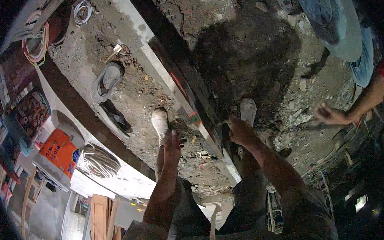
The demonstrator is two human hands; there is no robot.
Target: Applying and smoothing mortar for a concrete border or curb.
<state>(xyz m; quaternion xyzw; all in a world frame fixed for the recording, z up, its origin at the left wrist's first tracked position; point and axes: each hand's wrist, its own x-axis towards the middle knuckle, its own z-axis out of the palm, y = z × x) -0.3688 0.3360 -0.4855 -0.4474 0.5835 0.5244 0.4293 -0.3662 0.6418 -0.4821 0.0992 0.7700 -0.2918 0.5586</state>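
A long straight bar (210, 140), pale along its edge with red marks, runs diagonally across the dirt floor between my feet. My left hand (172, 150) hovers left of the bar, above my pale-covered left foot (160, 121). Its fingers are apart and nothing shows in them. My right hand (240, 131) is at the bar's right side, near my right foot (248, 110). Its fingers are curled together, and what they hold, if anything, is hidden. At the right, another person's hand (330, 114) reaches in, slightly blurred.
The other person's denim-covered leg (325, 17) fills the upper right. A grey shoe (107, 82) and a small wooden-handled tool (113, 53) lie on the dirt at left. Beyond a ledge are a white cable coil (99, 161) and an orange packet (59, 151). Rubble lies at right.
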